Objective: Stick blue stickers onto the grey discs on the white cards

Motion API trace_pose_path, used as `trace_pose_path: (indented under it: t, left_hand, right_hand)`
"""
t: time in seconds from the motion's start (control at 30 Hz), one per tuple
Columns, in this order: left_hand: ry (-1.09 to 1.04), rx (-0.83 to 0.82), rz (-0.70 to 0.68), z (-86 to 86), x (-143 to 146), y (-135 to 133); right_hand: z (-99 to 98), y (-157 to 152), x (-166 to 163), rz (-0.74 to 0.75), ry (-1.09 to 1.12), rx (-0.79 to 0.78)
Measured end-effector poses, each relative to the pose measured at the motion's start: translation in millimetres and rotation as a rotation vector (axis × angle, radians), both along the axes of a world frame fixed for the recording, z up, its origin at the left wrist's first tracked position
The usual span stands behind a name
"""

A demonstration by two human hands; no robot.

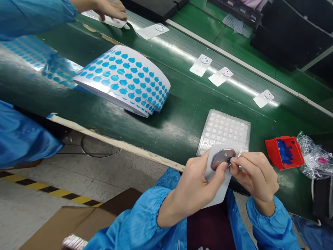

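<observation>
My left hand (pixel 197 184) is closed round a white card (pixel 220 192) that carries a grey metal plate (pixel 222 158). My right hand (pixel 253 175) pinches a small blue sticker (pixel 229 159) at the plate's right edge. Both hands hover over the near edge of the green conveyor belt (pixel 182 114). Just beyond them lies a clear blister tray (pixel 226 130) of small round parts.
A curled sheet of blue stickers (pixel 125 78) lies mid-belt. Several white cards with round parts (pixel 201 65) are spread along the belt. A red box (pixel 284 152) and a plastic bag (pixel 313 154) sit at right. Another person's hand (pixel 110 8) rests on a card at top left.
</observation>
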State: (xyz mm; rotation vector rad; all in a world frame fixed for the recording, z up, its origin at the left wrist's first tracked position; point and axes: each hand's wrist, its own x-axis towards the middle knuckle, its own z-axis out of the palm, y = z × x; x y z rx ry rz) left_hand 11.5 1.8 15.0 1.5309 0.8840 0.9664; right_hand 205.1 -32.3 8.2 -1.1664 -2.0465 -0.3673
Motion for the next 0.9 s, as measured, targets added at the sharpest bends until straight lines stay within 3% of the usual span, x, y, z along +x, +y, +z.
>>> trace_pose_path:
  t: [0.5, 0.9]
  left_hand:
    - [-0.005, -0.108, 0.001, 1.5, 4, 1]
    - [-0.033, -0.068, 0.027, -3.5, 7, 1]
  right_hand:
    - [5.0, 11, -13, -0.005, 0.146, -0.003]
    - [9.0, 12, -10, 0.036, 0.158, -0.048]
